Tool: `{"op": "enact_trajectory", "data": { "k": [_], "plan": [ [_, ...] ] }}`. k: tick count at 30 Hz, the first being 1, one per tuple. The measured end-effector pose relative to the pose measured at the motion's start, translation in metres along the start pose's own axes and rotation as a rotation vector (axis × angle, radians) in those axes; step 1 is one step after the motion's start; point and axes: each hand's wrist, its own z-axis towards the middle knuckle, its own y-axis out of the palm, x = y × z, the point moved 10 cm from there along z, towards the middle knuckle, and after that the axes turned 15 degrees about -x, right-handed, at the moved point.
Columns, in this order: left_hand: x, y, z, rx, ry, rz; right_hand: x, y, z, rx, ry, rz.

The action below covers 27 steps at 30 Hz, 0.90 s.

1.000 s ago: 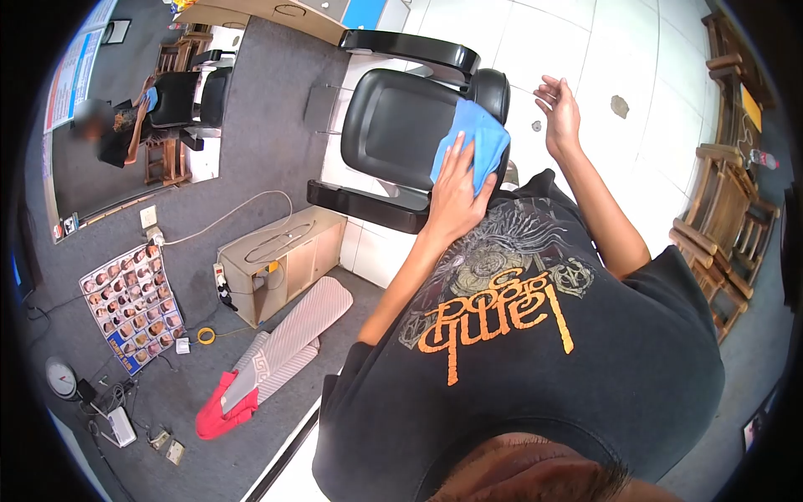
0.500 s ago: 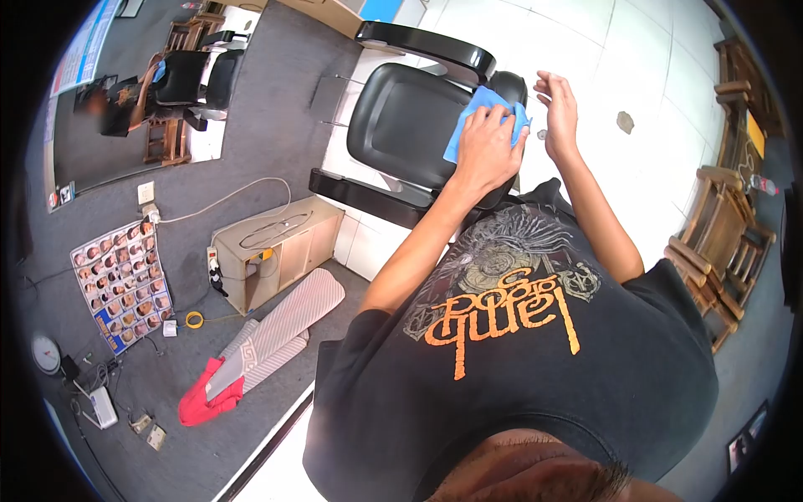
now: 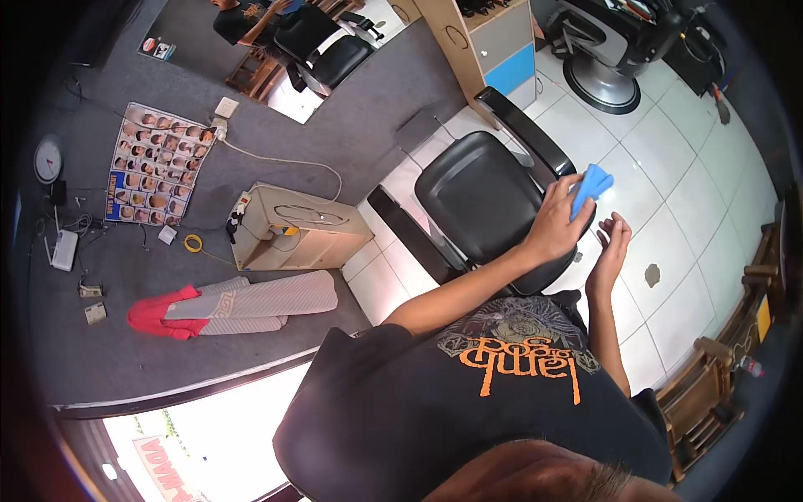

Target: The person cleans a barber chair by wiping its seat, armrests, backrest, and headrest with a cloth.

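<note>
A blue cloth (image 3: 592,188) is bunched in the fingers of my left hand (image 3: 554,219), which is closed on it. That hand is over the near right part of a black padded barber chair (image 3: 478,197), close to the end of its right armrest (image 3: 527,134). Whether the cloth touches the chair I cannot tell. My right hand (image 3: 613,244) hangs beside the chair with its fingers loosely curled and apart, holding nothing. The chair's left armrest (image 3: 414,230) runs along the other side of the seat.
A low wooden cabinet (image 3: 305,243) and a striped cloth-covered board (image 3: 268,305) are on the left. The wall bears a haircut poster (image 3: 159,167) and a mirror (image 3: 301,63). Another barber chair (image 3: 602,75) stands at the back. Wooden chairs (image 3: 703,393) line the right side.
The view has swung, bringing the other chair and a bright doorway into sight. My left hand has moved rightward from the seat's rear with the cloth, now more bunched. My right hand remains empty.
</note>
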Motion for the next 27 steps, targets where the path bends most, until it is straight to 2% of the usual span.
{"op": "enact_trajectory", "data": {
  "k": [2, 4, 5, 7, 9, 10, 12, 13, 14, 16, 17, 18, 19, 20, 22, 23, 24, 26, 27],
  "plan": [
    [0.04, -0.004, -0.006, 0.027, 0.107, 0.292, -0.018, 0.029, -0.012, -0.105, 0.009, 0.327],
    [0.055, 0.021, -0.015, -0.166, 0.161, 0.364, -0.025, 0.055, -0.022, -0.238, 0.148, 0.805],
    [0.046, 0.046, -0.019, -0.383, 0.111, 0.307, -0.021, 0.053, -0.019, -0.265, 0.159, 0.84],
    [0.055, 0.043, -0.031, -0.356, 0.189, 0.213, -0.011, 0.043, -0.011, -0.317, 0.188, 0.907],
    [0.069, 0.032, -0.047, -0.369, 0.243, 0.015, -0.026, 0.023, 0.007, -0.255, 0.12, 0.898],
    [0.068, 0.025, -0.058, -0.347, 0.224, 0.02, -0.035, 0.014, 0.013, -0.221, 0.09, 0.895],
    [0.052, 0.011, -0.082, -0.303, 0.19, 0.03, -0.053, -0.013, 0.02, -0.127, -0.052, 0.687],
    [0.019, -0.002, -0.102, -0.223, 0.075, 0.127, -0.031, -0.018, 0.026, -0.223, 0.05, 0.312],
    [-0.017, -0.013, -0.124, -0.15, -0.037, 0.221, -0.035, -0.001, 0.025, -0.356, -0.028, 0.056],
    [-0.062, -0.025, -0.157, -0.049, -0.243, 0.213, -0.045, 0.031, 0.014, -0.527, -0.274, -0.448],
    [-0.075, -0.023, -0.17, -0.031, -0.276, 0.211, -0.022, 0.045, 0.002, -0.601, -0.241, -0.55],
    [-0.087, -0.021, -0.181, -0.011, -0.307, 0.21, -0.005, 0.078, -0.019, -0.746, -0.425, -0.933],
    [-0.098, -0.021, -0.187, 0.011, -0.337, 0.21, -0.03, 0.105, -0.046, -0.786, -0.475, -1.089],
    [-0.107, -0.021, -0.193, 0.086, -0.336, 0.124, -0.031, 0.115, -0.056, -0.745, -0.528, -1.106],
    [-0.114, -0.022, -0.197, 0.238, -0.335, -0.05, -0.025, 0.141, -0.071, -0.907, -0.533, -1.06],
    [-0.106, -0.026, -0.196, 0.245, -0.316, 0.043, -0.017, 0.158, -0.085, -1.004, -0.563, -1.045],
    [-0.11, -0.028, -0.202, 0.297, -0.294, -0.039, -0.009, 0.171, -0.1, -1.101, -0.593, -1.03],
    [-0.129, -0.03, -0.219, 0.402, -0.242, -0.201, 0.003, 0.189, -0.116, -1.173, -0.627, -1.031],
    [-0.133, -0.035, -0.218, 0.414, -0.273, -0.162, 0.004, 0.195, -0.119, -1.203, -0.649, -1.031]
  ]
}}
